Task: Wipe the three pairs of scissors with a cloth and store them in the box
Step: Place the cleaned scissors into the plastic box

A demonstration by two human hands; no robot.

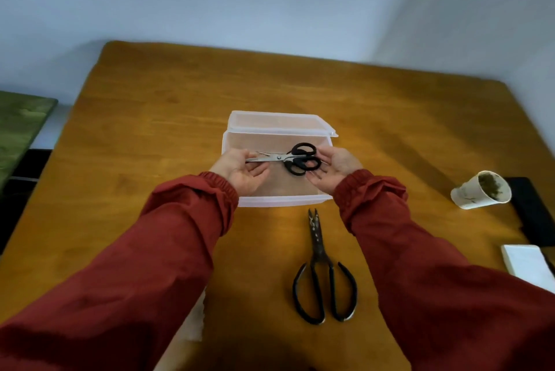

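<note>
A clear plastic box (279, 200) stands open on the wooden table, its lid (270, 120) tipped back behind it. Over the box I hold a pair of black-handled scissors (286, 158) flat, blades pointing left. My left hand (240, 169) pinches the blade tips. My right hand (333, 171) grips the black handles. In front of the box lies a large dark iron pair of scissors (322, 274), tips toward the box. A pale cloth (195, 319) shows partly under my left sleeve. No third pair is in view.
A white paper cup (480, 190) with dark residue stands at the right. Beside it lie a black flat object (534, 211) and a white block (525, 265) near the table's right edge. A green surface (18, 127) sits off to the left.
</note>
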